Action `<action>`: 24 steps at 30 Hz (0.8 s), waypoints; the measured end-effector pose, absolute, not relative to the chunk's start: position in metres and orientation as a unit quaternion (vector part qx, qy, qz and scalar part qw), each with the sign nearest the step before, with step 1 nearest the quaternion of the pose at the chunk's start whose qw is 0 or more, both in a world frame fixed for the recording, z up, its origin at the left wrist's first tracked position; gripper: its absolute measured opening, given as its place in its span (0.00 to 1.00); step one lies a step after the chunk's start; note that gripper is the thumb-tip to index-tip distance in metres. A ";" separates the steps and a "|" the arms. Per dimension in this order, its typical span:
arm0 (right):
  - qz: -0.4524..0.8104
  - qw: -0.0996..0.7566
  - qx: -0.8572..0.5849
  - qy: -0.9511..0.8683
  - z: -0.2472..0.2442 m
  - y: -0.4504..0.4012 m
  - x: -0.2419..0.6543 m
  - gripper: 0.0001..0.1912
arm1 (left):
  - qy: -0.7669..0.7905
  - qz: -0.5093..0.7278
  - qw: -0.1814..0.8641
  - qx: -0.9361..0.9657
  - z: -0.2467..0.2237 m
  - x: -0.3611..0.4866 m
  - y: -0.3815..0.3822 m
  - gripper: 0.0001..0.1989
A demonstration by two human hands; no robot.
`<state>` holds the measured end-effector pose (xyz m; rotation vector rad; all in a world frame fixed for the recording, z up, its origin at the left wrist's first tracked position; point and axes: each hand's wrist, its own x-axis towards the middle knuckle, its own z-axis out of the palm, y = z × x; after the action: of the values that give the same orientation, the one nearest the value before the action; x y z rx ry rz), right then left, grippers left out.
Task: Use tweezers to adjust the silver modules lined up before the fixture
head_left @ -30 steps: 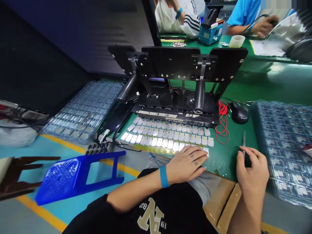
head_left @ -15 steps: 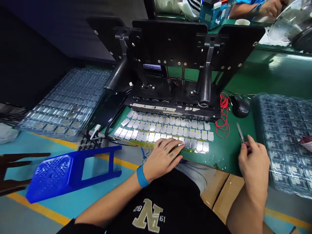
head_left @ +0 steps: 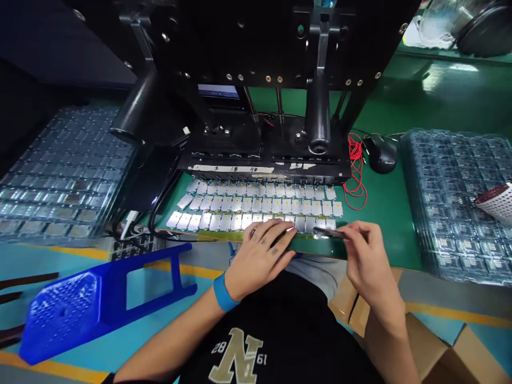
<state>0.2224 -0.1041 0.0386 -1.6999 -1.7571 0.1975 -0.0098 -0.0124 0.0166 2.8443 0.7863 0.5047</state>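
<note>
Three rows of small silver modules (head_left: 237, 204) with yellow dots lie along the front edge of the green table (head_left: 394, 213). My left hand (head_left: 262, 256), with a blue band at the wrist, lies palm down over the front row, its fingers spread and covering several modules. Between the thumb and fingers of my right hand (head_left: 366, 250) is a thin, dark, tweezer-like tool (head_left: 332, 232). Its tip points left, at the right end of the front row; whether it touches a module I cannot tell.
Behind the modules stands a black fixture (head_left: 264, 170) with handles. Clear plastic trays are stacked at the right (head_left: 460, 202) and left (head_left: 60, 176). A black mouse (head_left: 381, 153) and red wire (head_left: 355, 160) lie beside the fixture. A blue stool (head_left: 108, 298) stands lower left.
My right hand has moved left from beside the right trays to the front row with its tool. My left hand stays over the modules. The camera view has tilted down.
</note>
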 end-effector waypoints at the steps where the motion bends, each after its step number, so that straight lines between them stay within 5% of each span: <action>1: 0.084 0.321 -0.637 -0.695 0.034 -0.104 0.221 0.18 | 0.255 0.162 0.077 0.950 0.017 -0.009 -0.012 0.19; 15: 0.124 0.275 -0.605 -0.737 0.007 -0.107 0.223 0.25 | 0.227 0.191 0.058 0.953 0.025 0.002 -0.010 0.17; 18: 0.125 0.346 -0.622 -0.691 0.010 -0.111 0.224 0.22 | 0.244 0.214 0.036 0.945 0.031 -0.005 -0.008 0.15; 24: 0.194 0.624 -0.591 -0.474 0.026 -0.110 0.212 0.09 | 0.296 0.207 0.030 0.932 0.022 -0.022 -0.004 0.13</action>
<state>0.2122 -0.1099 0.0262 -1.3558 -1.0880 0.4448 -0.0224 -0.0037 0.0221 2.8721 0.9135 0.6393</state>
